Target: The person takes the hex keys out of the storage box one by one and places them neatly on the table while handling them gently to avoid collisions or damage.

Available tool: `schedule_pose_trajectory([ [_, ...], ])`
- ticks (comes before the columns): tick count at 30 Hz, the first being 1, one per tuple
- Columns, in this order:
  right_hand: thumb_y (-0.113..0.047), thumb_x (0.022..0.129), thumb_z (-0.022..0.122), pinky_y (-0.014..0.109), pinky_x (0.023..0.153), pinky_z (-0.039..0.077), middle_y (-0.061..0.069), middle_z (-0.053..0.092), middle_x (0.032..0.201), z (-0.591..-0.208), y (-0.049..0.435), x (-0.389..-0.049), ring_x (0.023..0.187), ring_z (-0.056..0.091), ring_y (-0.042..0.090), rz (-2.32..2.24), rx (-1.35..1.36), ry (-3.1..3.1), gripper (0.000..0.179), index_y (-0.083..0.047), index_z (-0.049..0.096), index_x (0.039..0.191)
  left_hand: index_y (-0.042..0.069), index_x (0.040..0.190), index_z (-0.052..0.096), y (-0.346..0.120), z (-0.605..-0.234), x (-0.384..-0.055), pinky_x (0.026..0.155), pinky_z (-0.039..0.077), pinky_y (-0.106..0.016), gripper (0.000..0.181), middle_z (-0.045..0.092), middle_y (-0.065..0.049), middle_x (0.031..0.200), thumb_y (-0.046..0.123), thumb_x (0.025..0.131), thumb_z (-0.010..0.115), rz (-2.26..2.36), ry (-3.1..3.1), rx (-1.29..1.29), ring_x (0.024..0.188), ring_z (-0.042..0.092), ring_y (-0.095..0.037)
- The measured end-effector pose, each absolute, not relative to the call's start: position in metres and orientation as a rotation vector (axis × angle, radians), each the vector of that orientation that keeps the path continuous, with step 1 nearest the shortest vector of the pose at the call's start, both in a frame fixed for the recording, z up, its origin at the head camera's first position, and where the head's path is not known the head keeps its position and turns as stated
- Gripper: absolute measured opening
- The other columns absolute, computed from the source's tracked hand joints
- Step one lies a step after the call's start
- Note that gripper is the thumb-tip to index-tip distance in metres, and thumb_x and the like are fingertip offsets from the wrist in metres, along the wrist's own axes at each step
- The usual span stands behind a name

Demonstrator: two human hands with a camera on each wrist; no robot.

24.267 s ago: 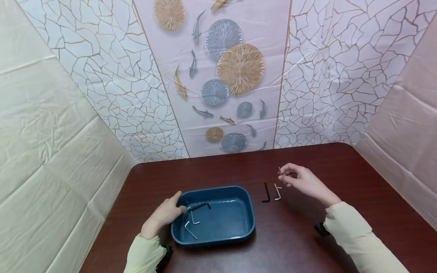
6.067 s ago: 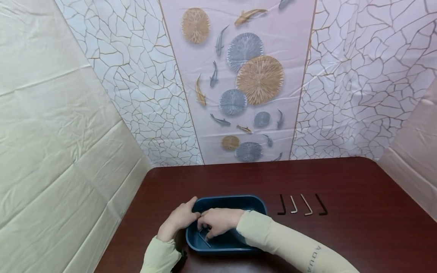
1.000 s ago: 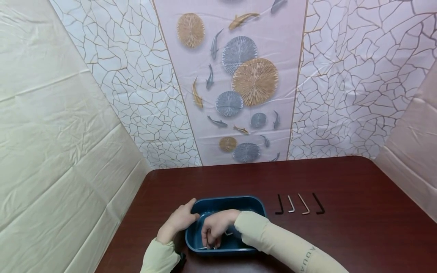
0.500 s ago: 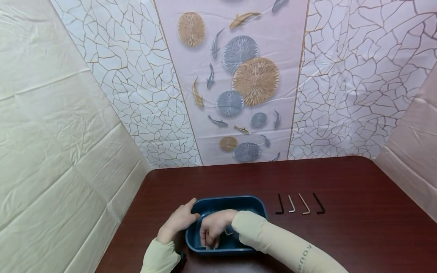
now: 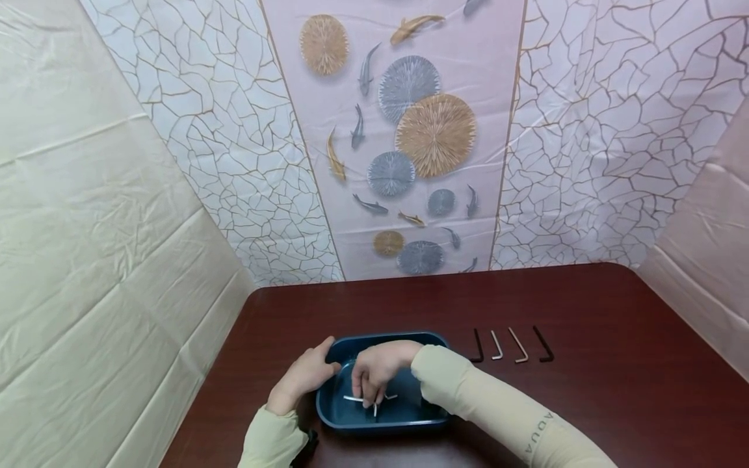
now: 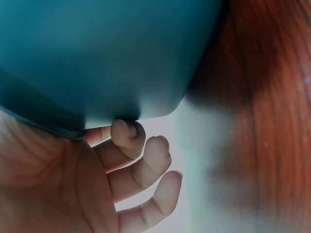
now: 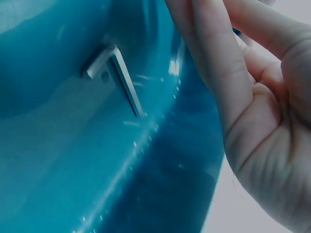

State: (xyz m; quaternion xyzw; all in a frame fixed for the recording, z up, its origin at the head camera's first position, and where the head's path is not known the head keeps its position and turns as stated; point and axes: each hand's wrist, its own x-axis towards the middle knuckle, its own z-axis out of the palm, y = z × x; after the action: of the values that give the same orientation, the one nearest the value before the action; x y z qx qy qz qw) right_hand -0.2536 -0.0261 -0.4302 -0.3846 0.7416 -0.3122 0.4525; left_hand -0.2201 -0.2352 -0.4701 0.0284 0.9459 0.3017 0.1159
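My left hand (image 5: 304, 377) grips the left rim of the blue tray (image 5: 380, 426), thumb over the edge. In the left wrist view, the fingers of the left hand (image 6: 131, 170) bend beneath the tray's outer wall. Inside the tray, my right hand (image 5: 377, 367) pinches a silver hex key (image 5: 353, 398); its bent end shows below the fingertips. Another silver hex key (image 5: 392, 396) lies beside that hand, partly hidden. The right wrist view shows a silver hex key (image 7: 126, 80) on the tray floor, with the right hand (image 7: 257, 97) at the right; its fingertips are out of frame.
Right of the tray, several hex keys stand in a row on the dark red table (image 5: 585, 403): a black one (image 5: 478, 344), a short silver one (image 5: 496, 344), a longer pale one (image 5: 517, 344) and another black one (image 5: 543, 343). A patterned cloth wall (image 5: 433, 214) rises behind.
My right hand has moved away from the tray's front wall towards the middle, bringing the silver hex key into plainer view. Since the oldest frame, the keys on the table have become a spaced row.
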Motion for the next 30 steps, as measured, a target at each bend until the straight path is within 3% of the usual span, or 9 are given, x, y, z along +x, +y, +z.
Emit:
schedule_pose_trajectory([
  [18, -0.002, 0.092, 0.071, 0.043, 0.079, 0.059, 0.015, 0.074, 0.092, -0.397, 0.055, -0.281, 0.081, 0.073, 0.024, -1.172, -0.809, 2.115, 0.02, 0.004, 0.069, 0.11, 0.001, 0.155, 0.036, -0.237, -0.471, -0.219, 0.099, 0.045, -0.058, 0.069, 0.047, -0.025, 0.148, 0.021, 0.095, 0.062, 0.875, 2.781, 0.112, 0.127, 0.053, -0.04],
  [30, -0.005, 0.094, 0.068, 0.036, 0.078, 0.059, 0.013, 0.069, 0.098, -0.395, 0.15, -0.295, 0.091, 0.072, 0.03, -1.407, -0.515, 2.336, 0.026, 0.008, 0.064, 0.116, 0.004, 0.156, 0.035, -0.239, -0.468, -0.219, 0.098, 0.045, -0.058, 0.069, 0.046, -0.023, 0.15, 0.022, 0.096, 0.063, 0.886, 2.763, 0.095, 0.128, 0.052, -0.039],
])
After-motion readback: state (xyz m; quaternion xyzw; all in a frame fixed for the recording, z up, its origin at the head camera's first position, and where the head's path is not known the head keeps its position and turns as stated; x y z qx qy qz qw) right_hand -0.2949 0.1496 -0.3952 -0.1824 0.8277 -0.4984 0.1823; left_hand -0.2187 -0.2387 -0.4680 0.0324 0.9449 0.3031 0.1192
